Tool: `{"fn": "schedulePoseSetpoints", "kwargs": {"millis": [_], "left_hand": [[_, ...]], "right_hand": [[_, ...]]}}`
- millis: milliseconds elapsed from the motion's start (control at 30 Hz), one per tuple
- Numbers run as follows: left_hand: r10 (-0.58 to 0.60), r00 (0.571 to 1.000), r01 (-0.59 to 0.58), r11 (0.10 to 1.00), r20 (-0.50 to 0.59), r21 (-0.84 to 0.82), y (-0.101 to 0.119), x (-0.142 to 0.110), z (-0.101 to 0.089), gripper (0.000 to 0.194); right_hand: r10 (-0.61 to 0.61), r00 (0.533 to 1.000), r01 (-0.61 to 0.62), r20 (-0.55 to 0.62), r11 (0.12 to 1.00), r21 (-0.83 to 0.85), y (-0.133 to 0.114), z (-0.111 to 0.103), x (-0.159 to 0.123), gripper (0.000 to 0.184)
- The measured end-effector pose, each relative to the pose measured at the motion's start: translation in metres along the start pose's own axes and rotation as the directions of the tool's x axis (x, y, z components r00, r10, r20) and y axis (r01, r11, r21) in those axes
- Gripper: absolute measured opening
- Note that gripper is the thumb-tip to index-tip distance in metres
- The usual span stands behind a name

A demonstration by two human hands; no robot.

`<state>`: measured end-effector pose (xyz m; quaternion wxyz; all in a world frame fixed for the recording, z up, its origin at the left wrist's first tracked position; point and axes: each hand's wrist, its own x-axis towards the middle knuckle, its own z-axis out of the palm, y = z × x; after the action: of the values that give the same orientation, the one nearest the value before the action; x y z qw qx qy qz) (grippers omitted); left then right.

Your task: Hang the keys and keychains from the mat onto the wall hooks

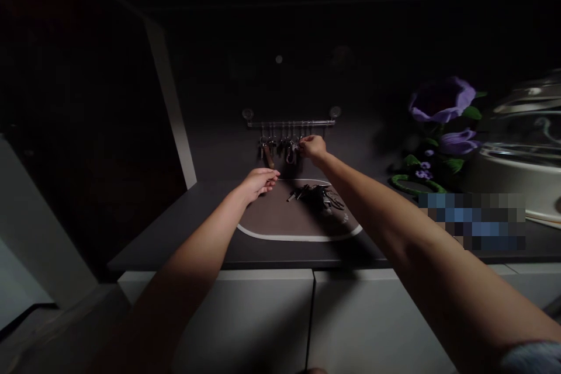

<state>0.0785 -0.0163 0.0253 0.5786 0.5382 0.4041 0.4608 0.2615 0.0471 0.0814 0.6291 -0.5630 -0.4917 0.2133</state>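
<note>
Centre: dark metal keys [322,194] heaped on a brown, white-rimmed mat [272,219]; the left hand [262,182] loosely open, seemingly empty. Above, the right hand's [312,147] pinch, contents unclear, could dislodge crowded silvery keys [290,154] from the clear, rod-shaped rail [291,124].

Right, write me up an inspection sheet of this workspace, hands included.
Surface: dark grey countertop bearing a brown, white-rimmed rounded mat.
Job's things: metallic keys heaped on the mat; hanging keys and an elongated brown piece below a clear horizontal wall rail.
Clutter: purple flowers with green leaves, and a white-based vessel with glassy upper part, at right.
Hands: right hand at the hanging keys, grip unclear; left hand below the rail, fingers bent, grip unclear.
Cables: nothing seen.
Surroundings: dark wall behind, white cabinet fronts below; dim light.
</note>
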Motion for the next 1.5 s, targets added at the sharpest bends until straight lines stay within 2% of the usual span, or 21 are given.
{"fn": "schedulePoseSetpoints", "kwargs": {"millis": [200, 400, 500, 700, 900, 1133, 1267, 1367, 1500], "left_hand": [[0.024, 1.000, -0.024, 0.998, 0.003, 0.056, -0.002, 0.000, 0.001, 0.003], [0.198, 0.980, -0.197, 0.955, 0.015, 0.223, -0.008, 0.002, 0.004, 0.004], [0.232, 0.972, -0.236, 0.940, 0.046, 0.247, -0.011, 0.002, 0.008, 0.004], [0.240, 0.969, -0.242, 0.899, 0.050, 0.364, 0.006, -0.004, 0.023, 0.006], [0.324, 0.943, -0.323, 0.825, 0.081, 0.464, 0.024, -0.003, 0.039, 0.008], [0.373, 0.916, -0.385, 0.713, 0.148, 0.586, 0.009, 0.006, 0.067, 0.007], [0.385, 0.912, -0.385, 0.691, 0.140, 0.611, -0.008, 0.010, 0.078, 0.006], [0.406, 0.896, -0.423, 0.661, 0.178, 0.619, -0.020, 0.010, 0.078, 0.009], [0.466, 0.840, -0.518, 0.530, 0.280, 0.671, -0.031, 0.008, 0.074, 0.014]], "right_hand": [[0.000, 0.999, -0.002, 0.050, 0.999, 0.035, -0.009, -0.010, -0.009, 0.007], [-0.002, 0.986, -0.021, 0.169, 0.991, 0.134, -0.025, -0.023, -0.030, 0.010], [-0.002, 0.975, -0.043, 0.221, 0.980, 0.197, -0.033, -0.032, -0.045, 0.009], [-0.041, 0.965, -0.034, 0.257, 0.959, 0.283, -0.038, -0.050, -0.072, 0.006], [-0.056, 0.968, -0.030, 0.247, 0.943, 0.333, -0.021, -0.062, -0.084, 0.003], [-0.034, 0.984, -0.021, 0.173, 0.951, 0.310, 0.011, -0.074, -0.092, 0.007], [-0.038, 0.991, 0.008, 0.131, 0.974, 0.226, 0.032, -0.080, -0.091, 0.011], [-0.098, 0.992, 0.088, 0.085, 0.990, 0.112, 0.047, -0.084, -0.087, 0.017], [-0.235, 0.969, 0.243, 0.075, 0.961, -0.133, 0.055, -0.087, -0.082, 0.022]]}}
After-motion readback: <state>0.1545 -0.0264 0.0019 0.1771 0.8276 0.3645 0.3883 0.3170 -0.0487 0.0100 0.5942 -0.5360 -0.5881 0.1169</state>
